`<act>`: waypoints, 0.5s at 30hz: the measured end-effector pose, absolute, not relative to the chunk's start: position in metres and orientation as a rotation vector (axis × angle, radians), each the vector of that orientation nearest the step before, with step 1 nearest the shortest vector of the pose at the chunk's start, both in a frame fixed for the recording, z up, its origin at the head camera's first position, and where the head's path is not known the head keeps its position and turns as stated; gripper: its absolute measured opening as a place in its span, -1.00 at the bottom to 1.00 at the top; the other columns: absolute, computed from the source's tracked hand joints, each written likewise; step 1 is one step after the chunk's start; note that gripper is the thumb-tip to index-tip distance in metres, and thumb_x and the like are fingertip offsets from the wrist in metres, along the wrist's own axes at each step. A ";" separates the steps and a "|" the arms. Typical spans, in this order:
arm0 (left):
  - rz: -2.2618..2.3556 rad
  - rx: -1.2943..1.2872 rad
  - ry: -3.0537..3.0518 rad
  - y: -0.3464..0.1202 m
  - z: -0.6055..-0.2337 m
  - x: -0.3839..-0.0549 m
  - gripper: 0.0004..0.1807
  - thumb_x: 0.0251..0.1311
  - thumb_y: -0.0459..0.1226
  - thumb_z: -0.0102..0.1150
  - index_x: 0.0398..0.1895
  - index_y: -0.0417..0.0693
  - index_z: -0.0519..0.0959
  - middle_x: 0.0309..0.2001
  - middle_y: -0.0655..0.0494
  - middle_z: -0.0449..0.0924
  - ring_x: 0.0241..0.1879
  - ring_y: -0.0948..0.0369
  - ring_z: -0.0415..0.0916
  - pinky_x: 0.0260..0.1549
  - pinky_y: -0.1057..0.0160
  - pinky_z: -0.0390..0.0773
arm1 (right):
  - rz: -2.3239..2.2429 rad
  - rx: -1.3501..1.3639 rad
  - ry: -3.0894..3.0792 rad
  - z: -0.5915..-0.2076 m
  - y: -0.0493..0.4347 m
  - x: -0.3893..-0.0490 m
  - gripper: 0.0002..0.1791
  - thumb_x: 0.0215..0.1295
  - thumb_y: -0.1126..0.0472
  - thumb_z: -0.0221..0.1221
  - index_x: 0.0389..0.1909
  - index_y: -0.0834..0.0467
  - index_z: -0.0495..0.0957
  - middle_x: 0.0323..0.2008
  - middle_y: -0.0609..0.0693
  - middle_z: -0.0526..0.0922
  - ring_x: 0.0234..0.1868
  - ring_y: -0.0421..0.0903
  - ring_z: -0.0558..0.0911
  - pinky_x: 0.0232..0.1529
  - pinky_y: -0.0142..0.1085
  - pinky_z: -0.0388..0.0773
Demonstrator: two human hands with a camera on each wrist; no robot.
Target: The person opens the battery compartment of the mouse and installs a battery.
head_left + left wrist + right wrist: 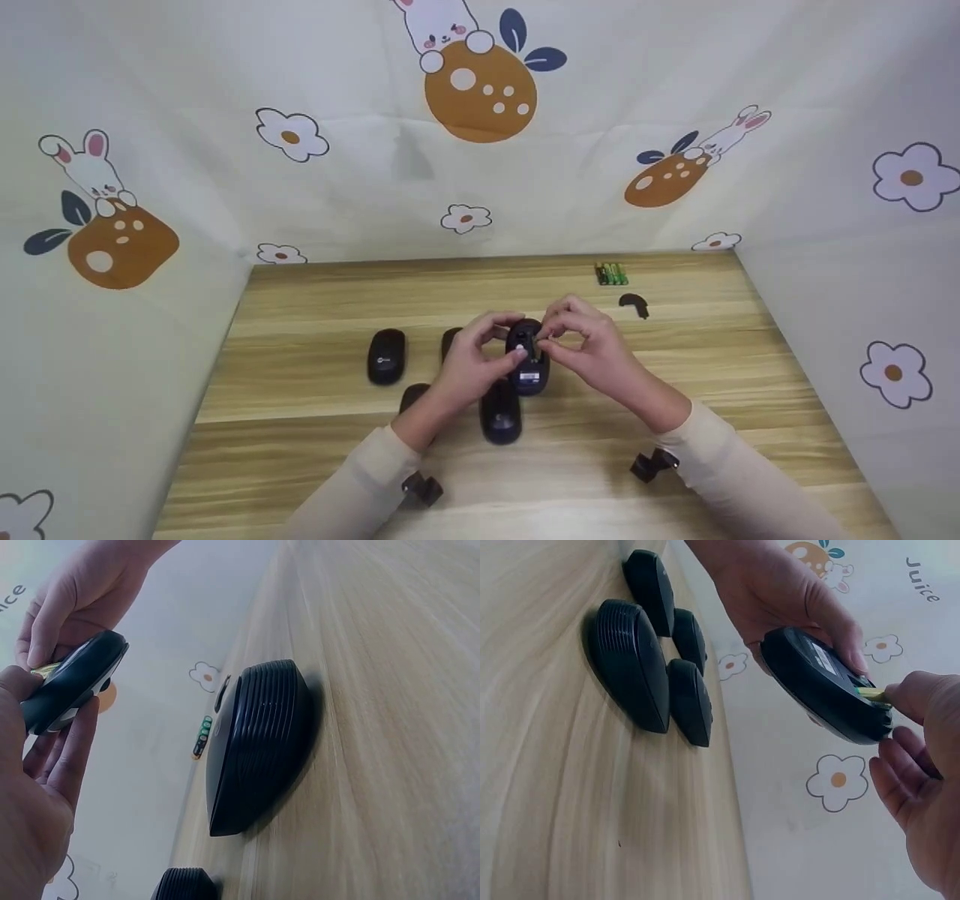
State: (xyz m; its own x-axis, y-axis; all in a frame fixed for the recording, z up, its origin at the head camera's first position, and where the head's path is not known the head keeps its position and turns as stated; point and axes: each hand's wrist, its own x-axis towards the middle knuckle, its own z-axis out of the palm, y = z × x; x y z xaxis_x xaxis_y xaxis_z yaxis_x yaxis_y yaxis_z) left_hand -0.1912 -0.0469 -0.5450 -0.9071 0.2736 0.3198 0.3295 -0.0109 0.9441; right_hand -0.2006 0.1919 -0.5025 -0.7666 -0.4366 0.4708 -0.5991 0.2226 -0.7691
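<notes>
My left hand grips a black computer mouse above the table, its underside turned up and its battery compartment uncovered. In the right wrist view a green and yellow battery lies partly in that compartment. My right hand pinches the battery's outer end between thumb and finger. Beyond the hands, a black curved battery cover lies on the table.
Several green batteries lie side by side at the back right. One black mouse rests at the left; another mouse sits below the held one. Further mice are partly hidden by the left arm. Patterned cloth walls the table.
</notes>
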 end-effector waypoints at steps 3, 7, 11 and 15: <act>-2.096 -0.666 -2.178 -0.046 -0.545 -0.190 -0.47 0.30 -0.42 0.53 0.33 -0.12 0.67 0.18 0.05 0.74 0.06 0.07 0.69 0.31 -0.24 0.61 | 1.712 0.903 -2.360 -0.504 0.189 -0.198 -0.77 0.36 0.48 0.45 -0.20 0.06 0.79 0.09 0.00 0.74 0.12 0.04 0.72 0.20 -0.12 0.78; -2.065 -0.654 -2.189 -0.046 -0.545 -0.189 -0.48 0.31 -0.39 0.54 0.33 -0.08 0.68 0.16 0.07 0.72 0.06 0.08 0.68 0.01 0.08 0.77 | 1.916 0.775 -2.365 -0.504 0.185 -0.194 -0.83 0.38 0.51 0.39 -0.21 0.17 0.76 0.14 0.12 0.76 0.19 0.11 0.72 0.22 -0.01 0.78; -2.028 -0.651 -2.183 -0.044 -0.547 -0.188 -0.49 0.31 -0.38 0.55 0.32 -0.06 0.70 0.12 0.07 0.71 0.04 0.09 0.67 -0.18 0.31 0.71 | 2.002 0.714 -2.355 -0.504 0.183 -0.192 -0.84 0.36 0.54 0.37 -0.23 0.22 0.73 0.14 0.18 0.74 0.20 0.15 0.71 0.22 0.01 0.78; -2.004 -0.654 -2.181 -0.043 -0.549 -0.188 -0.49 0.29 -0.37 0.56 0.31 -0.05 0.71 0.11 0.09 0.72 0.04 0.10 0.67 -0.03 0.18 0.72 | 2.013 0.705 -2.350 -0.506 0.182 -0.191 -0.81 0.34 0.56 0.34 -0.25 0.21 0.72 0.14 0.17 0.72 0.21 0.15 0.69 0.23 0.00 0.77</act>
State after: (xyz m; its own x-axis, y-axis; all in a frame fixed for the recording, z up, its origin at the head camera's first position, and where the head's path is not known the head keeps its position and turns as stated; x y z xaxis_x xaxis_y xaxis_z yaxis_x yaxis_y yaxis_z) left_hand -0.1882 -0.0433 -0.5486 -0.9014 0.2377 0.3619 0.3806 0.0365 0.9240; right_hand -0.1912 0.1825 -0.5060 -0.9007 -0.3493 0.2583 -0.3089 0.0968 -0.9461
